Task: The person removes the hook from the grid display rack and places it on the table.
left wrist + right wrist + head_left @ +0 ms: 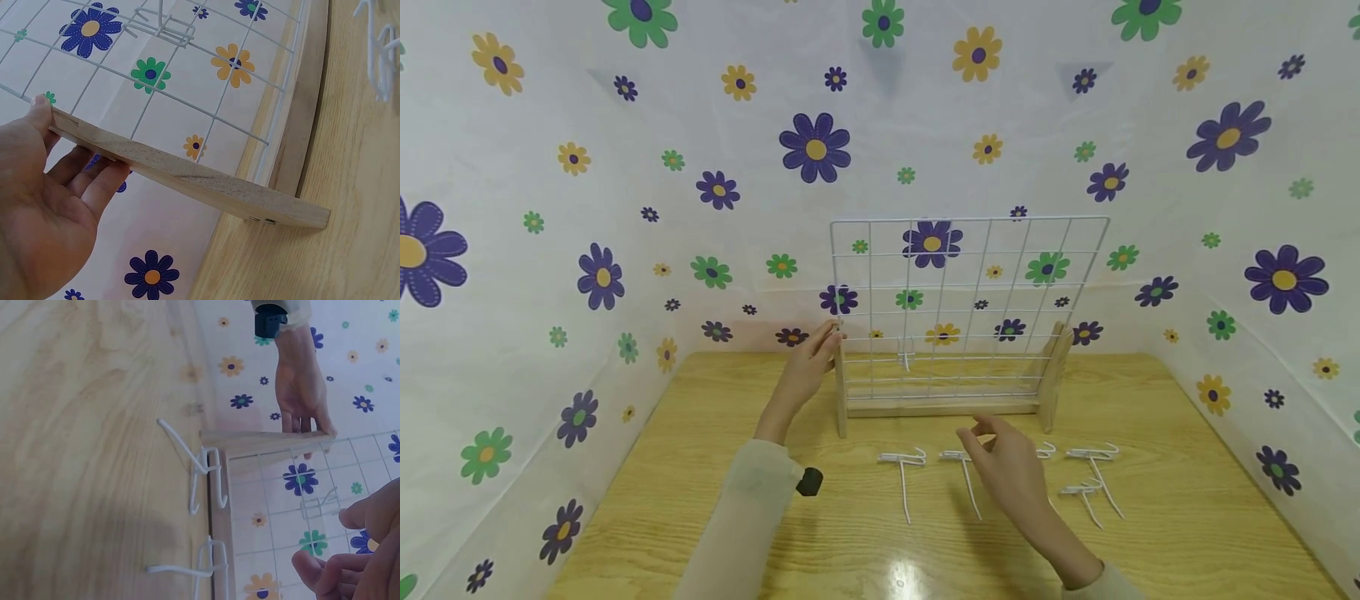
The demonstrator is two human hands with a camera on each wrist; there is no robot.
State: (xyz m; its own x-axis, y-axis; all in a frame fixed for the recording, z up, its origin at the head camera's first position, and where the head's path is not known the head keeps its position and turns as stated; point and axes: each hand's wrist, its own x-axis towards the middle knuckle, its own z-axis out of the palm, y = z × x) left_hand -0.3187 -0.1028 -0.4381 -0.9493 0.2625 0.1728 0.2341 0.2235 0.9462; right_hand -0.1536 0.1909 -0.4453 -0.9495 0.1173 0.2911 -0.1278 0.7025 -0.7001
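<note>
A white wire grid (970, 312) stands upright in a wooden stand with a side post at each end. My left hand (808, 367) pinches the top of the left wooden post (181, 169), thumb on one face and fingers on the other. One white wire hook (906, 357) hangs on the grid's lower left part. My right hand (1009, 467) is above the table in front of the stand, fingers loosely bent, holding nothing. Below it lie a hook (970, 487) and another hook (1047, 452), partly hidden by the hand.
More white hooks lie in a row before the stand: a hook (904, 487) at left, a long hook (1102, 475) and a shorter hook (1084, 492) at right. The wooden table (700, 467) is enclosed by flower-patterned sheeting (760, 242). A dark device (809, 482) sits on the left wrist.
</note>
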